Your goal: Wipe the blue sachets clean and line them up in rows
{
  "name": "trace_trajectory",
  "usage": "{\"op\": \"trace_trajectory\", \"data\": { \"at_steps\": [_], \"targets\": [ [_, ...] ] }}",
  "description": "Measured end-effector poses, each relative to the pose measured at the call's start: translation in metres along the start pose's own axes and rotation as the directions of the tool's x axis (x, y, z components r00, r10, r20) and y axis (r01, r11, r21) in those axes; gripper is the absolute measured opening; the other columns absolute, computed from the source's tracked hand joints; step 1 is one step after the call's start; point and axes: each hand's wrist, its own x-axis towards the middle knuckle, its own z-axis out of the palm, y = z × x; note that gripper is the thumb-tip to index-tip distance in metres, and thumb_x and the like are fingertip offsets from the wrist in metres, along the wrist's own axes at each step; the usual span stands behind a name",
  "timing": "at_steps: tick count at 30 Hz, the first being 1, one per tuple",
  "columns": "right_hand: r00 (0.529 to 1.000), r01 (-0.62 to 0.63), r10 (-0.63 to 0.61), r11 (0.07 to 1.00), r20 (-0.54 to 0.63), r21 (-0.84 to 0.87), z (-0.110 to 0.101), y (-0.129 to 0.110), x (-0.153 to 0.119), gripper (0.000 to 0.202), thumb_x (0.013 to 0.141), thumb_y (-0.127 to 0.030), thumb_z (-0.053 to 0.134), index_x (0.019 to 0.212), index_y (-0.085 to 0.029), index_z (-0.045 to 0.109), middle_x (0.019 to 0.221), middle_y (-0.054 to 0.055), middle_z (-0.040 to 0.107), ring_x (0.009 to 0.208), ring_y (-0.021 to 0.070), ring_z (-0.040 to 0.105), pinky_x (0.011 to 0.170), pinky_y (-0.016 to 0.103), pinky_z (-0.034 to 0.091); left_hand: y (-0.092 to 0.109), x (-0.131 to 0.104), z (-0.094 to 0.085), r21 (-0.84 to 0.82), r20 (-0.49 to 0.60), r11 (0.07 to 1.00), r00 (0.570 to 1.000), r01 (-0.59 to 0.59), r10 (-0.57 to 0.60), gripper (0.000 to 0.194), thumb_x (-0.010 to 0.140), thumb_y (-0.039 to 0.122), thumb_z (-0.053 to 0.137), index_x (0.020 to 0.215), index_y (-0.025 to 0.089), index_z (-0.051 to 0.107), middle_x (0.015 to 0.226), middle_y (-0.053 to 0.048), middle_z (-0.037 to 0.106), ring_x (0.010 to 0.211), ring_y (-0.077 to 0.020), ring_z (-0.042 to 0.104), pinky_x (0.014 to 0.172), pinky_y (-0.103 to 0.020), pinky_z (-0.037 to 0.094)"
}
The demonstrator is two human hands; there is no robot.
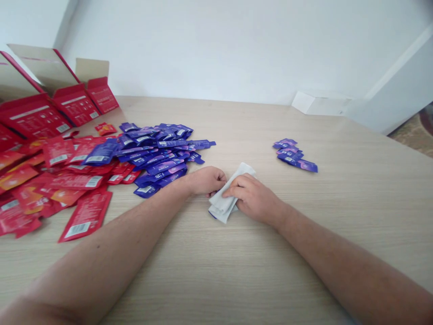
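Two bare hands are working at one white bundle (219,203), which is lying on a pale wood-grain table (355,203). The bundle is looking soft, matte and layered, folded into a long strip, with a sliver of dark blue (212,215) showing under its near left edge. The right hand (252,196) is gripping it between thumb and fingers; the left hand (206,180) is curling its fingers at its left edge, and whether they are closing on it cannot be told. Right of the bundle and farther back, about four glossy purple packets (291,155) are overlapping. Left of it, many flat purple sachets (162,158) are heaping beside many shiny red-orange sachets (77,180), too overlapped to count. Beyond those, at least four red cardboard cartons (76,108) are standing open; far right of the bundle, one white box (321,104) is sitting by the wall.
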Motion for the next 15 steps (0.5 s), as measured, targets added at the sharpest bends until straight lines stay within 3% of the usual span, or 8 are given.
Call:
{"op": "trace_trajectory", "data": {
  "at_steps": [3, 7, 12, 15],
  "targets": [
    [0.999, -0.03, 0.029, 0.999, -0.018, -0.023, -0.0004, 0.0005, -0.0001, 0.038, 0.081, 0.0, 0.06, 0.108, -0.021, 0.074, 0.101, 0.008, 0.065, 0.102, 0.0244, 0.056, 0.094, 0.042, 0.046, -0.0005, 0.0, -0.0004, 0.002, -0.004, 1.0, 1.0, -0.009, 0.009, 0.008, 0.081, 0.022, 0.056, 0.075, 0.019, 0.061, 0.051, 0.006, 0.056, 0.044, -0.0089, 0.054, 0.04, -0.016, 0.04],
    [0.998, 0.058, -0.058, 0.998, 0.011, -0.006, 0.0014, -0.0016, 0.0, 0.035, 0.082, -0.002, 0.059, 0.106, -0.022, 0.075, 0.101, 0.008, 0.065, 0.102, 0.0235, 0.056, 0.094, 0.04, 0.047, -0.0004, 0.0004, 0.0, 0.009, 0.006, 1.0, 1.0, -0.003, 0.003, 0.011, 0.082, 0.023, 0.055, 0.072, 0.019, 0.06, 0.052, 0.005, 0.059, 0.045, -0.009, 0.056, 0.043, -0.016, 0.042],
    [1.0, -0.02, 0.019, 1.0, -0.011, -0.017, -0.0009, 0.0035, -0.0008, 0.037, 0.081, 0.0, 0.06, 0.108, -0.021, 0.074, 0.1, 0.008, 0.065, 0.101, 0.0244, 0.056, 0.094, 0.042, 0.046, -0.0019, 0.0025, 0.0005, 0.021, -0.006, 0.999, 1.0, -0.03, 0.03, 0.014, 0.083, 0.028, 0.058, 0.073, 0.019, 0.061, 0.052, 0.005, 0.057, 0.044, -0.0089, 0.054, 0.04, -0.016, 0.039],
    [1.0, 0.018, -0.018, 1.0, 0.016, -0.017, -0.0009, 0.0032, -0.001, 0.035, 0.082, -0.001, 0.059, 0.107, -0.021, 0.074, 0.102, 0.009, 0.065, 0.102, 0.0246, 0.056, 0.095, 0.043, 0.046, -0.0023, 0.0032, 0.0009, 0.017, -0.009, 0.999, 0.999, -0.033, 0.033, 0.016, 0.083, 0.03, 0.059, 0.074, 0.018, 0.063, 0.053, 0.003, 0.059, 0.046, -0.0096, 0.056, 0.041, -0.016, 0.039]
  ]
}}
